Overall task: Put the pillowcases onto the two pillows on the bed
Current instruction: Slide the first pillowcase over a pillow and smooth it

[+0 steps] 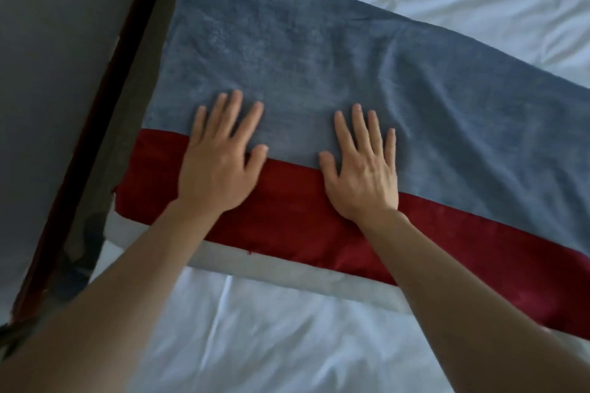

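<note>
A pillow in a blue-grey plush pillowcase lies across the bed, slanting from upper left to lower right. Under its near edge shows a dark red pillow, and below that a pale grey cloth strip. My left hand lies flat with fingers spread, its fingers on the blue-grey case and its palm on the red band. My right hand presses flat the same way about a hand's width to the right. Neither hand holds anything.
White, wrinkled bed sheet spreads in front of and behind the pillows. A dark wooden bed frame edge runs diagonally at the left, with a grey wall beyond it.
</note>
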